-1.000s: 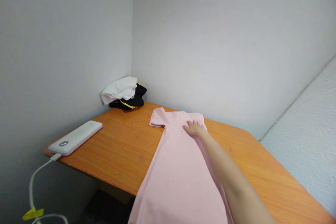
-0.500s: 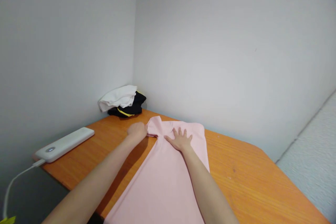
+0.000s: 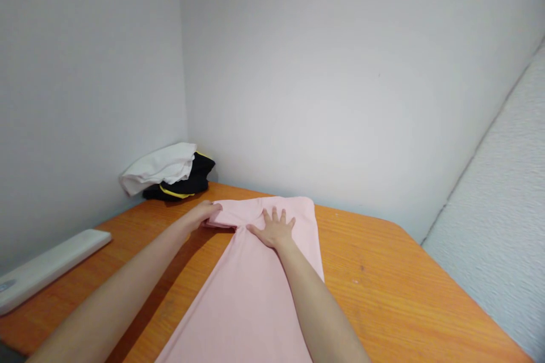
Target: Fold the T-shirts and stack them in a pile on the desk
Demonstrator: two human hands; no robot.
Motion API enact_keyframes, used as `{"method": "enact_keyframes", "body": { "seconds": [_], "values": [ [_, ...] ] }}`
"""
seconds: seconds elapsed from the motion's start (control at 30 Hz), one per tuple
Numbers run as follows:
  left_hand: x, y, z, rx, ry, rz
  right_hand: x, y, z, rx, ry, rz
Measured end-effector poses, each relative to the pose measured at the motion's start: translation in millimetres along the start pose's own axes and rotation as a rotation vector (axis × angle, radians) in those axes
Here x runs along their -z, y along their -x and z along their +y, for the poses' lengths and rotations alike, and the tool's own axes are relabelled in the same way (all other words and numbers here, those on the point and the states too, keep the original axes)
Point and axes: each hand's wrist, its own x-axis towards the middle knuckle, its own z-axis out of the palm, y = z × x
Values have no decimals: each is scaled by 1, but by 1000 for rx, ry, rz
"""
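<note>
A pink shirt point(image 3: 251, 295) lies lengthwise on the wooden table, its near end running out of the bottom of the view. My left hand point(image 3: 202, 213) grips the end of its sleeve at the far left, thumb on top and the other fingers hidden beneath the cloth. The sleeve is stretched out to the left, with small creases where it meets the body. My right hand point(image 3: 276, 231) lies flat on the upper part of the shirt, fingers spread, pressing the fabric.
On the orange wooden table point(image 3: 383, 272), a folded white cloth point(image 3: 162, 165) rests on a black cloth with yellow trim point(image 3: 191, 177) in the back left corner. A white power bank point(image 3: 55, 266) lies at the left edge. Walls point(image 3: 298, 79) stand behind and at the left.
The sleeve, bunched up before, is now pulled out flat to the left by my left hand. My right hand stays spread on the shirt. The view has turned slightly right.
</note>
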Motion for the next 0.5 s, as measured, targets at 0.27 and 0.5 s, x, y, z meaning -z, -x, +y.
{"method": "enact_keyframes", "body": {
  "seconds": [0.27,0.5],
  "values": [
    [-23,5,67,-353,-11,-25,5,-18,26,-9,-799,153],
    [-38,61,70,-741,-163,-485,10,-30,72,3,-1220,276]
  ]
}}
